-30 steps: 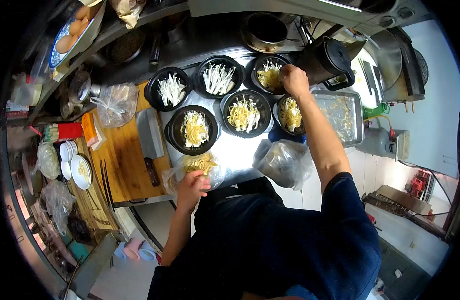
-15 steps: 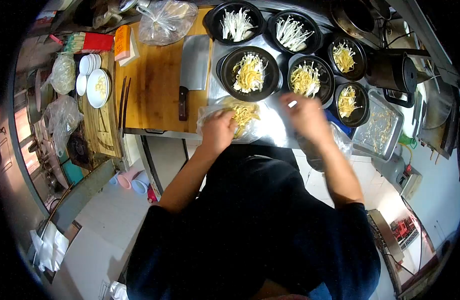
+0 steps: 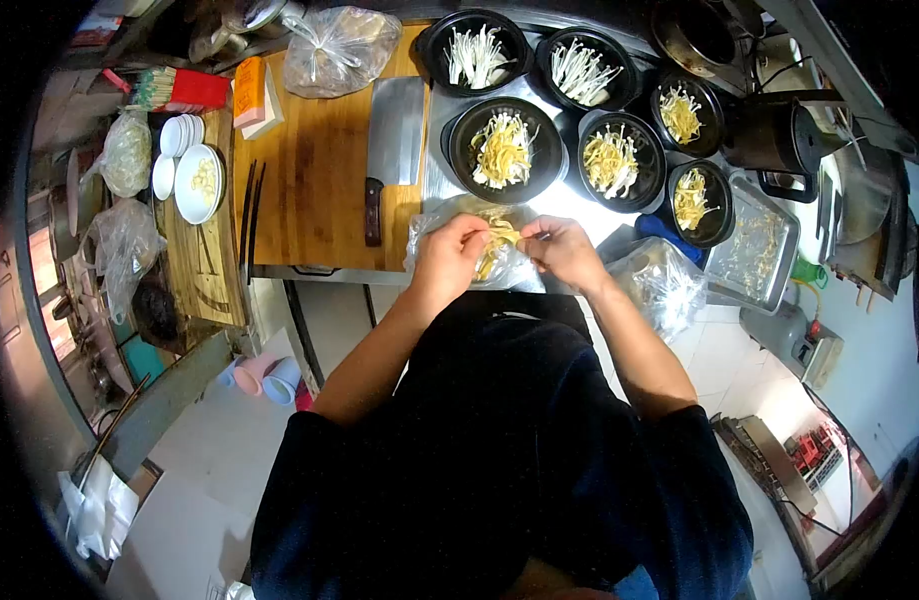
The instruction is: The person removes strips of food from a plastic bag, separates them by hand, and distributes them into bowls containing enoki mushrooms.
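Note:
At the counter's front edge lies a clear plastic bag [image 3: 521, 275] with yellow strips [image 3: 497, 262], which look like tofu skin. My left hand [image 3: 449, 258] pinches some of these strips from the left side. From the right, my right hand [image 3: 564, 252] closes its fingertips on the strips too. Just beyond is a black pot [image 3: 461, 175] with enoki mushrooms and yellow strips [image 3: 502, 150] in it. To its right, several smaller black pots hold the same mix. Two black pots at the back contain white enoki mushrooms [image 3: 476, 56] only.
A cleaver [image 3: 394, 130] lies on the wooden cutting board [image 3: 299, 190], with black chopsticks [image 3: 251, 220] at its left edge. Another plastic bag [image 3: 659, 290] hangs at the counter edge on the right, near a metal tray [image 3: 749, 250]. White bowls [image 3: 197, 205] stand far left.
My right hand has come back from near the middle-right pot to the bag, meeting the strips beside my left hand. The left hand has shifted slightly right.

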`<state>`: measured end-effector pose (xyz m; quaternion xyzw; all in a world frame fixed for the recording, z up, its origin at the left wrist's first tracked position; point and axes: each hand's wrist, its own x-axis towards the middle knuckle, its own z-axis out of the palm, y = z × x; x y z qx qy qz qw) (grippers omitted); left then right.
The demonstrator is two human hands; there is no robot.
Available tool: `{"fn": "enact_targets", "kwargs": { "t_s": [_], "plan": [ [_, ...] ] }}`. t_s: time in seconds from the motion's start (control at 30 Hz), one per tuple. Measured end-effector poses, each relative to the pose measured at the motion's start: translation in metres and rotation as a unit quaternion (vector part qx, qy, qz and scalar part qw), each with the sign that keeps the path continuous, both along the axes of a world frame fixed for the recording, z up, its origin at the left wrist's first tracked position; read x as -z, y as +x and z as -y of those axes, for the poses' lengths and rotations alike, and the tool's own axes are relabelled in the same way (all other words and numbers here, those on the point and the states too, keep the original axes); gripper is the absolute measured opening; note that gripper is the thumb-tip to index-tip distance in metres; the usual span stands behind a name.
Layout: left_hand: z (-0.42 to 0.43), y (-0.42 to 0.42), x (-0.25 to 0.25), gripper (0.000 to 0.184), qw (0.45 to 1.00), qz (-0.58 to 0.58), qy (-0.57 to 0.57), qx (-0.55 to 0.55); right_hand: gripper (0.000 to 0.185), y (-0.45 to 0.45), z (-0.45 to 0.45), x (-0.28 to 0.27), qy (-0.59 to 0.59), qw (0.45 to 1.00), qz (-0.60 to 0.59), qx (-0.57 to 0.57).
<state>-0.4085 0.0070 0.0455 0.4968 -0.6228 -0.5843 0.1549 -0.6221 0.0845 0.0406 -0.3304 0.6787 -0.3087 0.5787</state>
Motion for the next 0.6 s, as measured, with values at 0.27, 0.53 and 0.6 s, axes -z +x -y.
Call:
{"fn": "enact_targets", "kwargs": {
  "t_s": [0.27, 0.53, 0.6],
  "plan": [
    [-0.008, -0.007, -0.037, 0.020, 0.992, -0.009, 0.118, 0.044, 0.015, 0.015, -0.007, -0.035, 0.082, 0.931, 0.302, 0.190],
    [-0.013, -0.013, -0.017, 0.017, 0.967, -0.084, 0.239, -0.016, 0.010, 0.017, -0.018, -0.025, 0.063, 0.939, 0.269, 0.203],
    [-0.013, -0.011, -0.017, 0.017, 0.954, -0.111, 0.276, -0.046, 0.009, 0.015, -0.018, -0.027, 0.070, 0.920, 0.311, 0.227]
  ]
}}
